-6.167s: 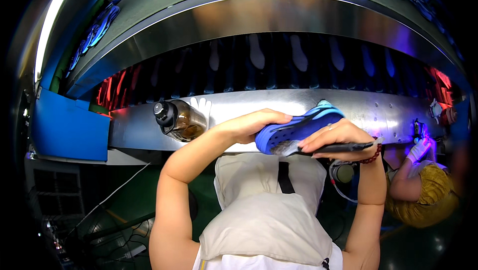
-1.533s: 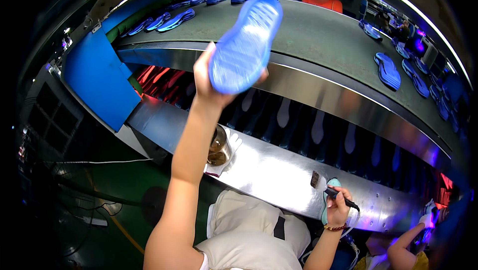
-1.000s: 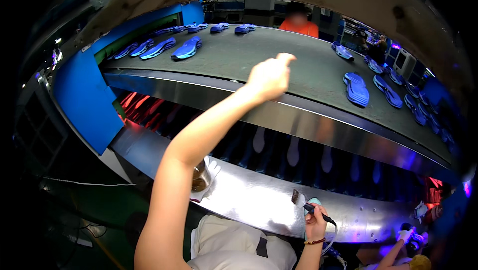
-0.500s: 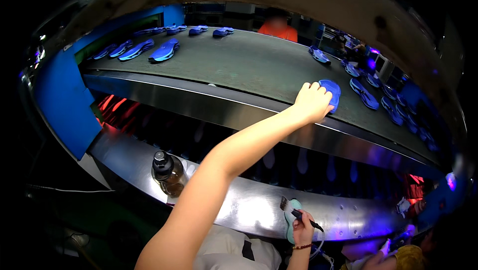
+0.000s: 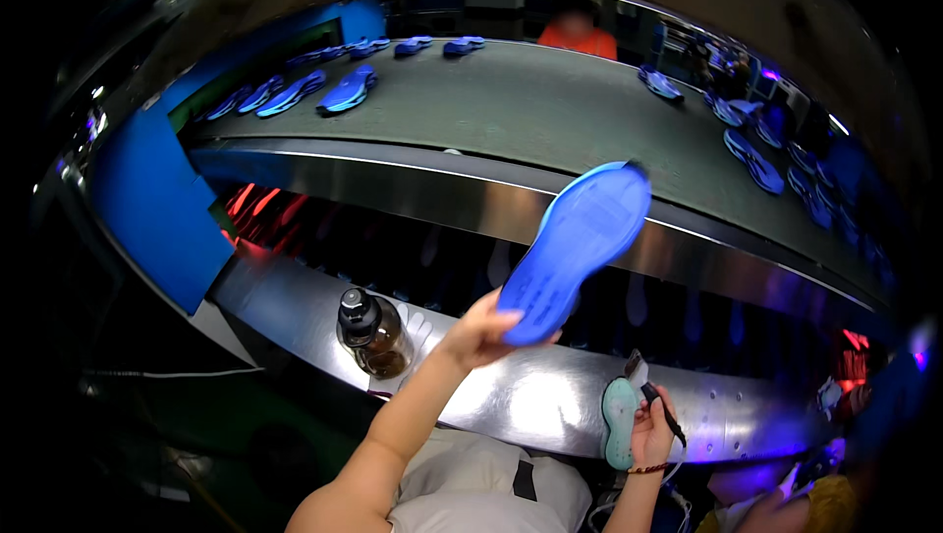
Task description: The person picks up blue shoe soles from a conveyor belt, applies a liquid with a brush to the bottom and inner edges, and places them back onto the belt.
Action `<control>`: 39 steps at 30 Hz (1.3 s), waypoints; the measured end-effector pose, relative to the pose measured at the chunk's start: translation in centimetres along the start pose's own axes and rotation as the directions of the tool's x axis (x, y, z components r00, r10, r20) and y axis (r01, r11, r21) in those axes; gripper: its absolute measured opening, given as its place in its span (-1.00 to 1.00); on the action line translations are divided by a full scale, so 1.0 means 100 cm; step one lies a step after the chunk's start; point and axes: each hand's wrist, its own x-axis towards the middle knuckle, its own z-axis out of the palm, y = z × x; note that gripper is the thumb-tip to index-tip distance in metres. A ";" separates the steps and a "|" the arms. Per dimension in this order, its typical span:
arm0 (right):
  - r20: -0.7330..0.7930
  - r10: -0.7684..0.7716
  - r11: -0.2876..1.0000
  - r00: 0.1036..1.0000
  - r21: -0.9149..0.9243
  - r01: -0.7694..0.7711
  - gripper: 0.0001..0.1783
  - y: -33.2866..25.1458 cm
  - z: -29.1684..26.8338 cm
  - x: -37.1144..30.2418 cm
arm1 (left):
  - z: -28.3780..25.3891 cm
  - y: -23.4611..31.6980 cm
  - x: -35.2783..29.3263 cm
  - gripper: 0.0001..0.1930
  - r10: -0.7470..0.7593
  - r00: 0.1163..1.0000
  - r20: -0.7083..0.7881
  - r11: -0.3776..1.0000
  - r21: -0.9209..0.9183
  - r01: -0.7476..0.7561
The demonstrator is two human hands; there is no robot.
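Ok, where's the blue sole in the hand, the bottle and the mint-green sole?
Blue shoe sole (image 5: 575, 253): head view, middle of its broad face.
Black-capped bottle (image 5: 381, 350): head view, its brownish body.
Mint-green sole (image 5: 619, 422): head view, middle of its face.

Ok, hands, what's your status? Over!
Left hand gripping blue sole by one end. Right hand holding brush beside mint-green sole. Bottle standing on metal ledge, apparently not blocking.

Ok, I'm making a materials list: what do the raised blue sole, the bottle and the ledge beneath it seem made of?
Blue sole: probably foam or rubber, mostly matte, judging by its even, moulded-looking surface.
Bottle: glossy plastic or glass, I can't tell which; brown shows through its body.
Ledge: likely metal, satin finish, given its broad, bright glare.
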 end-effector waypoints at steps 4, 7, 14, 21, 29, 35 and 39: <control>0.013 -0.009 0.997 1.000 0.079 0.008 -0.72 -0.001 -0.003 0.000 | -0.040 -0.075 -0.058 -0.04 -0.217 0.914 0.343 0.764 -0.524 0.378; 0.093 0.025 0.995 0.995 0.095 -0.033 -0.73 -0.001 -0.004 0.001 | -0.067 -0.097 -0.054 -0.33 -0.544 0.839 0.000 0.830 -0.145 0.539; 0.368 0.151 0.986 0.917 -0.127 -0.111 -0.76 0.002 0.034 -0.016 | -0.013 -0.099 -0.025 -0.03 -0.400 0.914 -0.071 0.873 -0.334 0.356; 0.209 0.220 0.955 0.953 -0.243 -0.168 -0.80 0.023 0.049 0.012 | -0.003 -0.119 -0.024 -0.02 -0.463 0.878 -0.119 0.817 -0.442 0.370; 0.391 0.063 0.681 0.918 -0.690 0.247 -0.82 0.022 0.103 0.016 | 0.006 -0.134 -0.018 -0.18 -0.289 0.838 -0.463 0.949 -0.254 0.187; 0.711 0.224 0.384 0.667 -0.693 0.610 -0.82 0.000 0.099 -0.029 | -0.026 -0.101 -0.025 -0.11 -0.243 0.869 -0.431 0.968 -0.165 0.189; 0.428 0.478 0.602 0.767 -0.796 0.069 -0.78 -0.025 0.093 -0.028 | -0.014 -0.092 -0.026 -0.05 -0.313 0.905 -0.289 0.935 -0.261 0.240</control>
